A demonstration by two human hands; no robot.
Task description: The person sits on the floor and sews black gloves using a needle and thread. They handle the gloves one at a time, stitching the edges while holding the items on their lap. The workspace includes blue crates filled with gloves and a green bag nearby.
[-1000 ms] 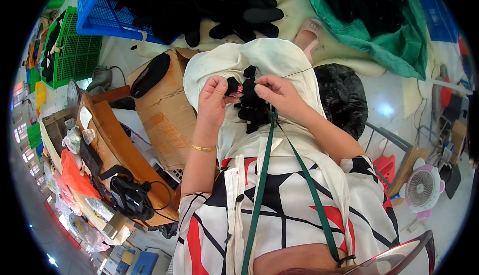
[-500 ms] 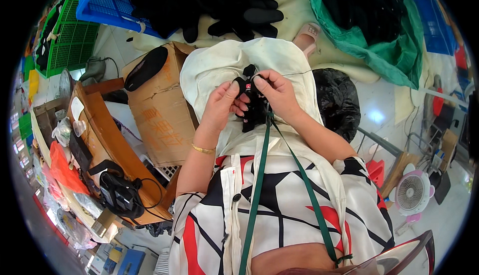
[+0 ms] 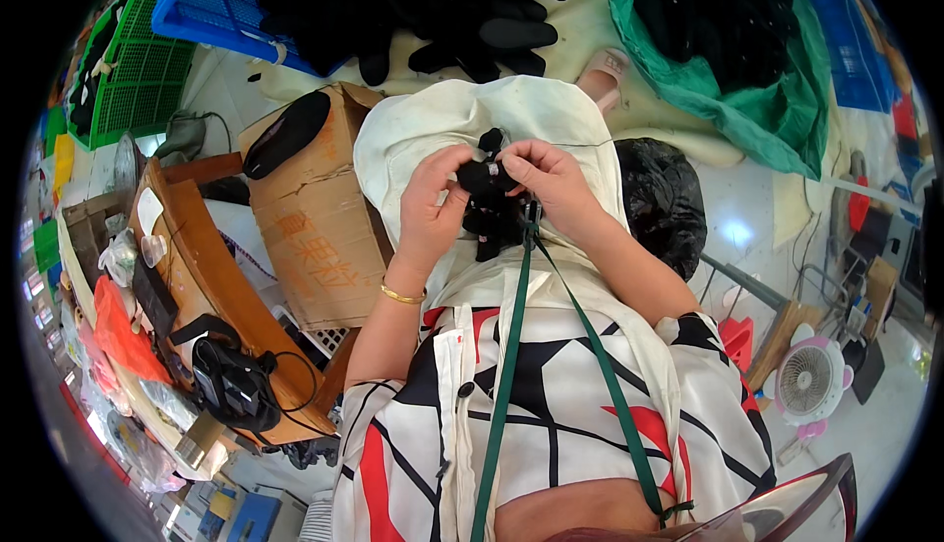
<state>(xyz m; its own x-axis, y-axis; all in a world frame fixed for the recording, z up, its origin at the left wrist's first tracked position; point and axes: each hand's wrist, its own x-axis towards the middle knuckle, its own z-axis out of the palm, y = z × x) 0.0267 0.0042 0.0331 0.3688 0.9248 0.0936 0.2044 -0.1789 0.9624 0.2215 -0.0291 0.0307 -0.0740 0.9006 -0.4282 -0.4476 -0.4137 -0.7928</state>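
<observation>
A small black plush piece (image 3: 478,178) is held over my lap, with a tiny pinkish spot on its face side. My left hand (image 3: 433,193) pinches its left edge between thumb and fingers. From the other side my right hand (image 3: 559,188) grips it by its upper right edge, the thumb in front. A dark thread (image 3: 587,144) runs off to the right from beside the right hand. More black plush (image 3: 490,222) hangs below the hands, near the clip of a green lanyard (image 3: 513,345). Beneath everything lies a cream apron (image 3: 418,119).
Ahead, a blue crate (image 3: 211,16) and a heap of black stuffed pieces (image 3: 516,32) lie on cream cloth. A green sack (image 3: 787,129) stands far right, a black plastic bag (image 3: 664,208) nearer. Left are a cardboard box (image 3: 315,217) and a wooden table (image 3: 211,291).
My left hand has moved up, its fingers now at the top left of the plush piece. The piece has turned, showing a broader black face; the right hand has shifted slightly.
</observation>
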